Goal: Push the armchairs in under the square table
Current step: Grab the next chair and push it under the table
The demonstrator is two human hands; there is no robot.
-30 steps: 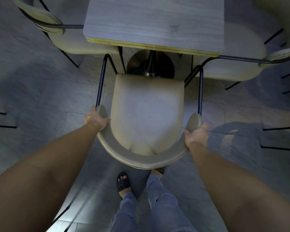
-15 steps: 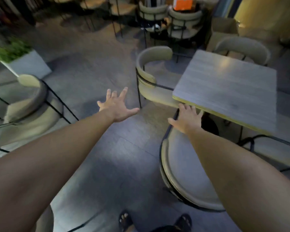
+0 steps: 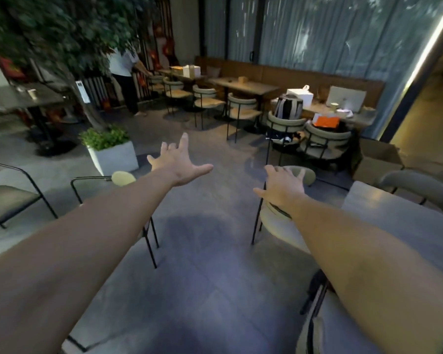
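The armchair (image 3: 279, 218) next in reach stands at centre right of the frame, at the left edge of the square table (image 3: 404, 221), its curved padded back toward the camera and its seat partly under the tabletop. It looks like a thin black metal frame carrying an upholstered seat and a wrap-around padded back, so I judge it light enough to slide with one push, stiff in the frame but soft and yielding at the padding. The thin legs would likely drag or catch on the tile joints rather than glide. The best hold is probably the two ends of the curved back where it meets the metal, one hand each side, pushing low and level so it does not tip. The right hand (image 3: 283, 186) is spread wide, empty, over the top of that back, whether touching it I cannot tell. The left hand (image 3: 179, 163) is also splayed wide and empty, out over bare floor toward centre frame, well apart from any chair. Another armchair (image 3: 420, 185) shows at the far right edge behind the table, and a third (image 3: 317, 328) sits at lower right, mostly hidden by the right forearm.
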